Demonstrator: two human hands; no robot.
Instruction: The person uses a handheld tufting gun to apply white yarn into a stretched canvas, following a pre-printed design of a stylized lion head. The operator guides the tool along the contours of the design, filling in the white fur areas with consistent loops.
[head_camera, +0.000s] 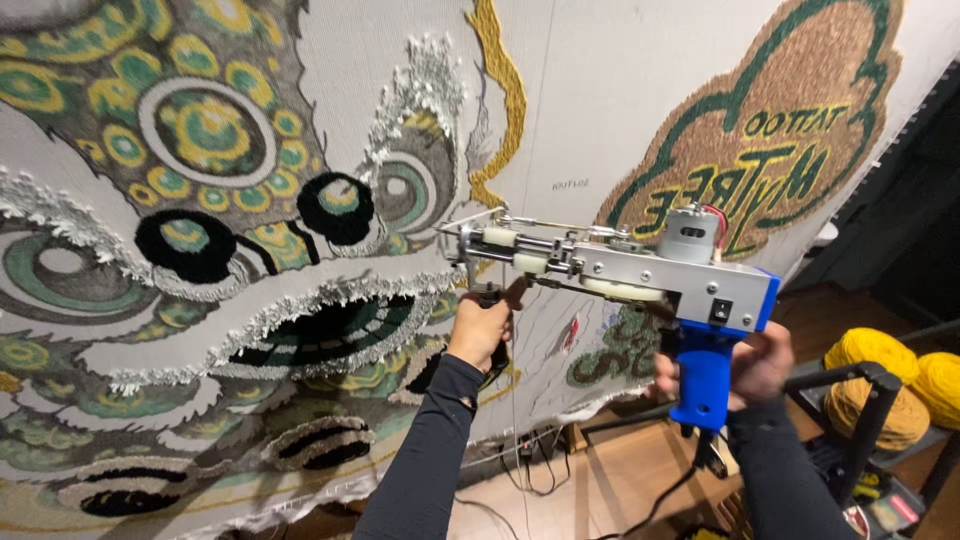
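- Gripping the blue pistol handle (703, 385) of a tufting gun (640, 272), the right hand (752, 368) is closed tight around it, fingers wrapped from the far side.
- The left hand (483, 330) is clamped on the gun's black front grip (490, 296), thumb raised along it, just below the needle end.
- The tufting gun lies roughly level between the two hands, its silver metal body and grey motor on top, the needle tip (462, 243) touching or just at the stretched cloth (600, 110); which of the two I cannot tell.
- The cloth carries a tufted lion-dance face (200, 250) in green, yellow, black and silver on the left, and a brown cloud-shaped patch (770, 110) outlined in green at upper right.
- Yellow yarn cones (890, 385) sit on a black rack (870, 400) at the right, near the right hand.
- A black power cord (660, 500) hangs from the handle toward the wooden floor (610, 480).
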